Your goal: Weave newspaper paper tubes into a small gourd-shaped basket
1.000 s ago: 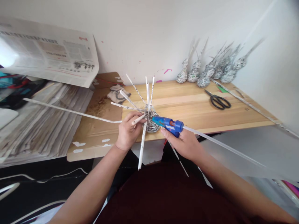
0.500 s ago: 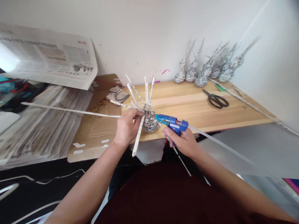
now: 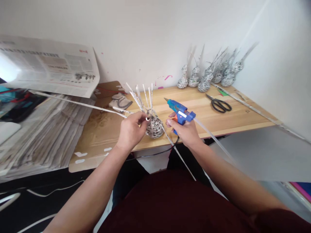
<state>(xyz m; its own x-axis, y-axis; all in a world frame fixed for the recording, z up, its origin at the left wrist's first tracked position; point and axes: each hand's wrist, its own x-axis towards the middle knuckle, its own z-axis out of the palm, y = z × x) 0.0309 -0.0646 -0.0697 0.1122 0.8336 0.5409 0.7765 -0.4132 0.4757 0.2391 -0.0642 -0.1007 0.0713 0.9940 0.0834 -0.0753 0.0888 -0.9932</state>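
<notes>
My left hand (image 3: pixel 132 131) is closed, pinching a long rolled newspaper tube (image 3: pixel 80 104) that stretches out to the left; an open tube end shows at my fingertips. Just right of those fingers sits a small round basket (image 3: pixel 155 127) woven from newspaper, several paper tubes (image 3: pixel 149 97) standing up from it. Another thin tube (image 3: pixel 178 153) slants from its right side down toward my lap. In my right hand (image 3: pixel 186 131) is a blue hot glue gun (image 3: pixel 178 110), its nozzle pointing up and left, apart from the basket. A clear glue stick (image 3: pixel 213 137) protrudes from its back.
Black-handled scissors (image 3: pixel 220 105) lie on the wooden board (image 3: pixel 194 126). Several woven gourd-shaped pieces (image 3: pixel 205 81) stand by the wall, with a long tube (image 3: pixel 252 106) along the right. At left are stacked newspapers (image 3: pixel 53 136), cardboard (image 3: pixel 89 142), a newspaper sheet (image 3: pixel 55 66) and a glove (image 3: pixel 120 102).
The glue gun has pulled up and away from the basket, its nozzle now in view. The tube that pointed toward me at my left fingers no longer shows that way.
</notes>
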